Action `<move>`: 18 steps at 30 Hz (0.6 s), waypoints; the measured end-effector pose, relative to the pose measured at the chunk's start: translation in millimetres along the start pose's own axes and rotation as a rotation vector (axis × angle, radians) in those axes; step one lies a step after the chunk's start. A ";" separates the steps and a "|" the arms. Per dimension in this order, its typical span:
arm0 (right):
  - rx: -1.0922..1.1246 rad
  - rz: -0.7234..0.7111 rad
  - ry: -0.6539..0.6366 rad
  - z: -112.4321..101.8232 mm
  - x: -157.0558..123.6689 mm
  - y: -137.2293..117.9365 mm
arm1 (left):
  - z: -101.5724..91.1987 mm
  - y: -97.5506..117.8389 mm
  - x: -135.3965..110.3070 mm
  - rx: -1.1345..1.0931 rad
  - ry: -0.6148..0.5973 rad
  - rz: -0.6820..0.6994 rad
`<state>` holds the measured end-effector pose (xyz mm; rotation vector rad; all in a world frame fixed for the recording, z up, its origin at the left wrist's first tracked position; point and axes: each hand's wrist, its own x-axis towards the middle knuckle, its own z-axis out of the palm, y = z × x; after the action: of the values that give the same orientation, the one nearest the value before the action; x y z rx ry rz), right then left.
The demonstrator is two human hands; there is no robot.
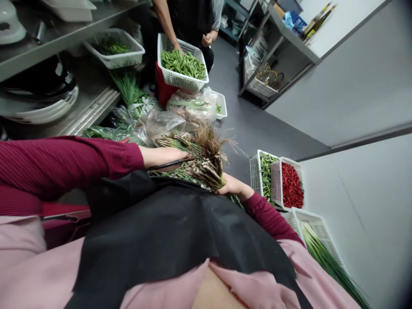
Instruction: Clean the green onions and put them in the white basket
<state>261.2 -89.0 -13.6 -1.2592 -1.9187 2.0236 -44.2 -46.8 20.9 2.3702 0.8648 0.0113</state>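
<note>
A bunch of spring onions (207,169) with brown, hairy roots and pale, dirty stalks lies across my lap at the front of my black apron. My right hand (232,185) is closed around the right side of the bunch, near the stalk ends. From the left, my left hand (165,156) reaches onto the green stems and seems closed on them; its fingertips are partly hidden among the stalks. A thin dark strip (170,164) runs along the lower side of my left hand, and I cannot make out what it is.
Ahead, another person's hand (178,48) reaches into a white basket (183,80) of green pods. Plastic-bagged greens (193,105) lie before me. Baskets with red chillies (292,184) and long green onions (325,253) stand right. A metal shelf (74,32) borders the left.
</note>
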 end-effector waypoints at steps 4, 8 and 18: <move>0.008 -0.004 0.047 0.8 -1.0 1.5 | 11.0 -5.6 0.1 -0.014 0.020 0.001; 0.009 0.002 0.119 1.3 -1.3 5.5 | 19.9 -10.4 -4.2 -0.030 0.018 -0.025; -0.156 -0.013 0.171 4.9 2.3 4.2 | 17.4 -17.7 -8.2 -0.010 -0.004 -0.052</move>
<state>258.7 -92.5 -18.9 -1.3994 -2.0290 1.7259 -57.4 -50.3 -1.4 2.3369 0.9226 -0.0103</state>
